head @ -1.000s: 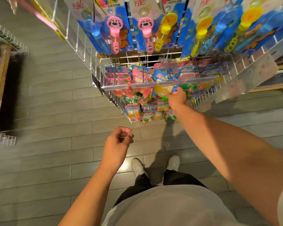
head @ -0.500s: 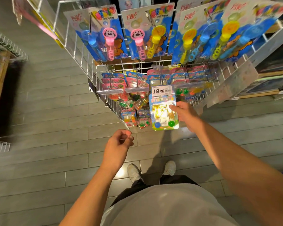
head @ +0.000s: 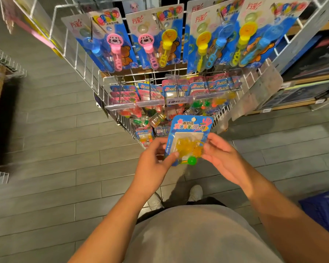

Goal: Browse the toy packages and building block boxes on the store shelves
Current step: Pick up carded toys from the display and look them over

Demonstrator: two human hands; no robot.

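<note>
You hold a blue toy package (head: 188, 137) in both hands: your left hand (head: 156, 164) pinches its lower left edge, thumb lying over the clear blister, and your right hand (head: 221, 158) takes the right edge, fingers curled against the front. Inside the blister, between the two grips, sits a yellow jelly toy, with a green ball (head: 192, 160) just below. Beyond your grip stands the wire rack (head: 122, 118) with bubble wand cards (head: 154, 37) hanging above smaller packs.
</note>
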